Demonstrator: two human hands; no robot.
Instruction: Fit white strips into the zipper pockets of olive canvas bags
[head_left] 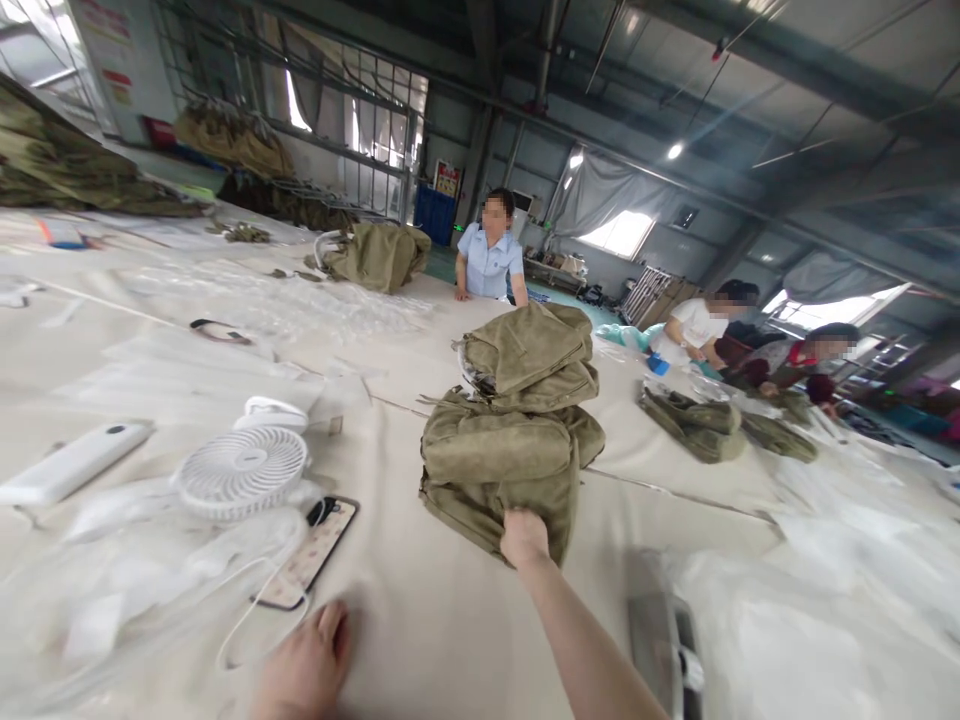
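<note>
My right hand (525,537) is closed on the near edge of a folded olive-green garment (499,450) on the table. The garment's exact kind is hard to tell. Just behind it, touching, sits another olive-green bundle (532,350) with a whitish strip at its left side. My left hand (304,655) rests on the tabletop at the lower left, its fingers curled in and nothing visible in them. Closest to that hand are a thin white cable (247,570) and a phone in a patterned case (307,560).
A white fan (244,470) and a white oblong device (75,465) lie left among clear plastic bags (832,640), which also spread at right. More olive garments (694,420) lie farther off. A person in light blue (491,260) stands across the table; others work at right.
</note>
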